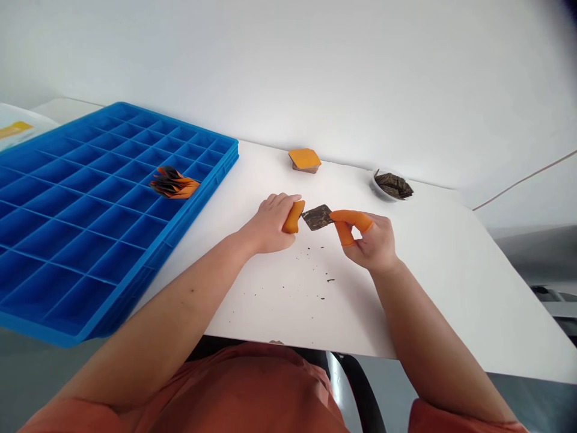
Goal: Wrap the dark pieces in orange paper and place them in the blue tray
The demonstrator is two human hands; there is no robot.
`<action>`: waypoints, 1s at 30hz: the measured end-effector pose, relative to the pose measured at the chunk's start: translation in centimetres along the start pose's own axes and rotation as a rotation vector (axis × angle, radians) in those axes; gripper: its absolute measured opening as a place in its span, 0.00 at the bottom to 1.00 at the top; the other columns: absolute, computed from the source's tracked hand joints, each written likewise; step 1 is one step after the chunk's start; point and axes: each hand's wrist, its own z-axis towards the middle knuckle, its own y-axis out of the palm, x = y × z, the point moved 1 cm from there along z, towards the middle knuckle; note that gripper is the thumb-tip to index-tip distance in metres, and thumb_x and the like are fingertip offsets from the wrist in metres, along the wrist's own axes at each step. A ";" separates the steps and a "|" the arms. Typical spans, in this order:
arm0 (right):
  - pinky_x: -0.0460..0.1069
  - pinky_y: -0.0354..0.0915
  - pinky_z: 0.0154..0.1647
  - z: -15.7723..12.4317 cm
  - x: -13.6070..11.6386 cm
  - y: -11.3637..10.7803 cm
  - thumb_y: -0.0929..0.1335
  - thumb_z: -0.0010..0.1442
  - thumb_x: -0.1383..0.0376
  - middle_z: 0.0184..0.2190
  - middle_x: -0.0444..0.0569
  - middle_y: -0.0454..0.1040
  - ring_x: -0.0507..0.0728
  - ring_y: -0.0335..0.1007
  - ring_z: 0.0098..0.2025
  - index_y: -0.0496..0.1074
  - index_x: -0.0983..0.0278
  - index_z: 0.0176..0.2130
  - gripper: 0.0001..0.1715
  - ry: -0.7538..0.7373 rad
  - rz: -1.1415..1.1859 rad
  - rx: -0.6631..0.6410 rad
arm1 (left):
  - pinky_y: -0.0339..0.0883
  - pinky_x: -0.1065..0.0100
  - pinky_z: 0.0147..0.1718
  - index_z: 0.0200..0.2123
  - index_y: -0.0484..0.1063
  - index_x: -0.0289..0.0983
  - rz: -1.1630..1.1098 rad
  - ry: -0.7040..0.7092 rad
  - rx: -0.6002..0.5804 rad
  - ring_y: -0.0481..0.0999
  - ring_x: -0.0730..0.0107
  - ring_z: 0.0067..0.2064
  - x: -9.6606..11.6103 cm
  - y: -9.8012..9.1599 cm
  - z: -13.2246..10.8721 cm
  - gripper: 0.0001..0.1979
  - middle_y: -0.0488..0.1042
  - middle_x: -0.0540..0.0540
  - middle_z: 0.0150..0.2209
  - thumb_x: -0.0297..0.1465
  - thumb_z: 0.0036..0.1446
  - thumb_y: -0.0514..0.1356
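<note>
My left hand [274, 225] is closed around a bent orange piece [294, 218], perhaps card or a small packet; its inside is hidden. My right hand [372, 237] has orange finger cots on thumb and forefinger, which pinch a thin dark brown square sheet [317, 217] with light flecks. The sheet's left corner is close beside the orange piece; whether they touch I cannot tell. Behind the hands lies a stack of orange squares [305, 158] with brownish edges. A white bowl [382, 191] at the back right holds several dark brown sheets [393, 184].
A blue compartment tray [135, 294] fills the left side, with a fanned bundle of orange and black pieces [174, 183] in one compartment near its right edge. Dark crumbs [330, 280] are scattered on the white table [451, 288]. A white wall runs behind it.
</note>
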 end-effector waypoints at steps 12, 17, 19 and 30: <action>0.45 0.56 0.22 -0.1 0.3 -0.1 0.65 0.67 0.69 0.22 0.39 0.74 0.48 0.61 0.19 0.75 0.58 0.44 0.10 0.025 -0.025 -0.096 | 0.53 0.46 0.67 0.71 0.52 0.40 0.042 -0.038 -0.050 0.59 0.46 0.65 -0.3 0.0 0.0 0.44 0.65 0.39 0.59 0.30 0.50 0.60; 0.46 0.56 0.22 0.1 0.0 -0.3 0.65 0.66 0.69 0.23 0.39 0.76 0.49 0.63 0.20 0.77 0.57 0.42 0.12 0.030 -0.030 -0.140 | 0.53 0.46 0.67 0.72 0.52 0.41 0.110 -0.023 -0.054 0.60 0.47 0.63 -0.5 0.0 0.1 0.45 0.65 0.39 0.58 0.31 0.50 0.60; 0.46 0.56 0.22 0.1 -0.2 -0.2 0.65 0.66 0.69 0.23 0.38 0.76 0.49 0.64 0.20 0.77 0.56 0.42 0.12 0.048 -0.012 -0.160 | 0.52 0.46 0.68 0.72 0.52 0.40 0.118 -0.019 -0.066 0.60 0.47 0.63 -0.5 0.1 0.1 0.45 0.65 0.39 0.58 0.31 0.50 0.60; 0.45 0.61 0.24 -0.6 -0.4 0.8 0.64 0.68 0.66 0.22 0.39 0.71 0.49 0.63 0.21 0.75 0.57 0.44 0.10 0.170 0.093 -0.071 | 0.53 0.46 0.68 0.69 0.56 0.42 0.042 -0.027 -0.077 0.60 0.48 0.64 0.1 0.0 0.0 0.42 0.66 0.41 0.58 0.30 0.50 0.60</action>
